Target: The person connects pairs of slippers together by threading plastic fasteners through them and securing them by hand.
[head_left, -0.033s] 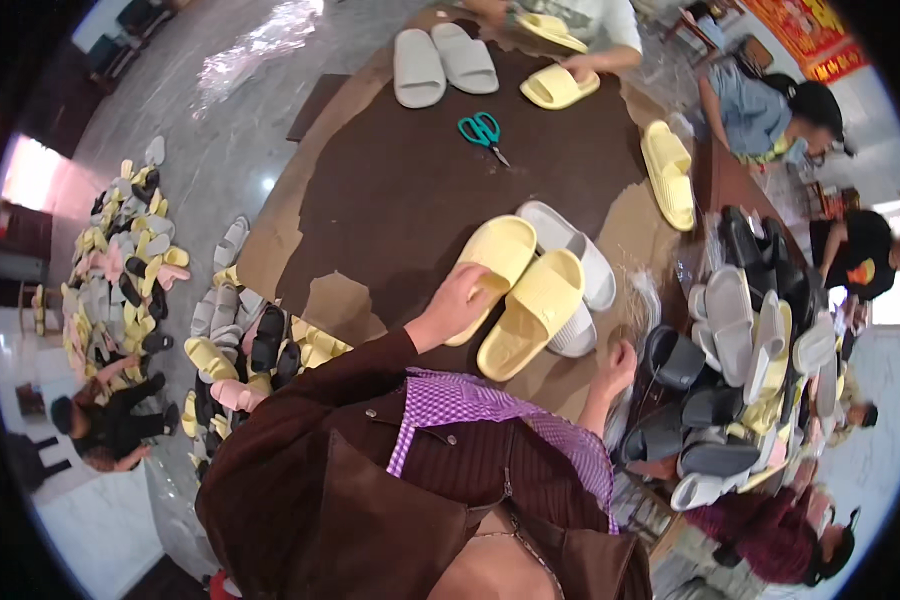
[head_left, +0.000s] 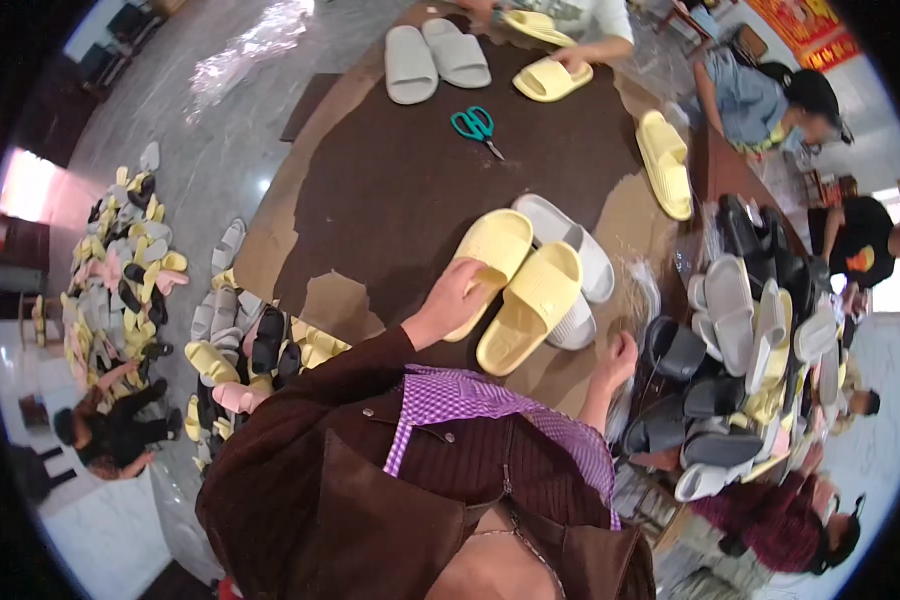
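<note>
Soft, even light falls around the left hand (head_left: 460,295); well beyond it to the left, glare spots the floor (head_left: 230,160); farthest out, fisheye edges bend into black.

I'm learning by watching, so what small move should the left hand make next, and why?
Perhaps the left hand should draw the pale-yellow, rounded, foam-like slipper it touches slightly closer in: it sits farther out than the second pale-yellow, rounded slipper beside it, so their near ends don't line up.
</note>
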`<state>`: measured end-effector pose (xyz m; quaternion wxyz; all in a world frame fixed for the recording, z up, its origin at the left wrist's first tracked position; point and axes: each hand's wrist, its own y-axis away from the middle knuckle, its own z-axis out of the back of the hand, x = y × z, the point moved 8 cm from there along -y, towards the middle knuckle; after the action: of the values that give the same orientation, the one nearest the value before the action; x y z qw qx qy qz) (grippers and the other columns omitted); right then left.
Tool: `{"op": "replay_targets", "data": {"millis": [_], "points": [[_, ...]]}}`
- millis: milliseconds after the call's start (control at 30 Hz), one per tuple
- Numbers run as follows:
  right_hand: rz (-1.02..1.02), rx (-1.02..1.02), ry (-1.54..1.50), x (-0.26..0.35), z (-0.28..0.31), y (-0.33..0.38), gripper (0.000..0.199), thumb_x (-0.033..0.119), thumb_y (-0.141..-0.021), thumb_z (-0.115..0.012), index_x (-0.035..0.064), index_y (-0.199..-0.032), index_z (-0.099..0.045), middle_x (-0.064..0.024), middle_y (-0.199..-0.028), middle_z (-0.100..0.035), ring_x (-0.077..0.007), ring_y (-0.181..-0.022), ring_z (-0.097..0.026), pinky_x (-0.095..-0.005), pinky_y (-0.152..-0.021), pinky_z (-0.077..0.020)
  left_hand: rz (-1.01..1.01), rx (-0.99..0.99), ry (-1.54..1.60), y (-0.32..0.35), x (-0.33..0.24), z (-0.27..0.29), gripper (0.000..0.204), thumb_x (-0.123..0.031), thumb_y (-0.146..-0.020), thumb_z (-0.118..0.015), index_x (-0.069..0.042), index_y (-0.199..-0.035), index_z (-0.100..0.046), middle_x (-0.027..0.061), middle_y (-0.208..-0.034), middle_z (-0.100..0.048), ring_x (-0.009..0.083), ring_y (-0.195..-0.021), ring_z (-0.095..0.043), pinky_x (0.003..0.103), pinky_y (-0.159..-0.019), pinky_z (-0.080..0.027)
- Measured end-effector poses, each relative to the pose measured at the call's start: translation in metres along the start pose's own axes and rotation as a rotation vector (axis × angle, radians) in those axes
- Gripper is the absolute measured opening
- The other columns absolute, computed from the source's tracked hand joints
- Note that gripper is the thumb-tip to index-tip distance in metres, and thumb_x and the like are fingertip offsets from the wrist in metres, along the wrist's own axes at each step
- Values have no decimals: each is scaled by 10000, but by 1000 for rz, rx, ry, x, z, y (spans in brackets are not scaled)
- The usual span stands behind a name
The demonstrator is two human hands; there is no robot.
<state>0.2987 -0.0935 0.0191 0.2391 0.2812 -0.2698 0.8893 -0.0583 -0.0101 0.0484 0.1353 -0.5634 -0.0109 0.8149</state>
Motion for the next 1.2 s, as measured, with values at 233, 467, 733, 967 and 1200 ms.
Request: {"op": "replay_targets", "data": {"millis": [233, 467, 733, 967, 1200], "points": [[-131, -20, -60, -4, 5, -6, 152, 77, -825, -562, -16, -941, -595, -141, -882, -609, -250, -760, -576, -324, -704, -462, 12, -11, 14, 0, 7, 3, 310, 0, -793, -527, 1, -1103, -516, 133, -1067, -508, 213, -935, -557, 287, -721, -478], [-360, -61, -446, -22, 13, -3, 96, 68, -825, -573, 8, -900, -575, -25, -804, -568, -101, -691, -515, -227, -643, -438, 36, 16, 53, 4, 1, -3, 298, 0, -797, -538, 3, -1095, -523, 116, -1037, -522, 193, -917, -559, 271, -722, -472], [-100, -163, -463, 28, 28, -14, 33, 36, -823, -567, 35, -854, -556, 11, -675, -510, -56, -567, -448, -182, -505, -358, 43, 119, 247, -1, -22, -36, 240, -42, -835, -551, 30, -1064, -535, 84, -935, -584, 151, -807, -570, 248, -714, -466], [210, 7, -249, 133, 30, 14, 101, -27, -780, -585, 28, -862, -567, -65, -773, -541, -162, -651, -523, -249, -584, -432, 261, 421, 562, 0, -44, -98, 199, -83, -848, -566, 33, -1010, -562, 48, -853, -597, 100, -739, -560, 210, -672, -453], [389, 157, -222, 165, 16, 51, 126, -40, -741, -619, 23, -842, -576, -110, -808, -563, -248, -694, -567, -315, -606, -469, 447, 459, 737, 3, -52, -99, 165, -96, -854, -565, 10, -980, -576, 24, -815, -592, 66, -694, -546, 194, -621, -448]]}}
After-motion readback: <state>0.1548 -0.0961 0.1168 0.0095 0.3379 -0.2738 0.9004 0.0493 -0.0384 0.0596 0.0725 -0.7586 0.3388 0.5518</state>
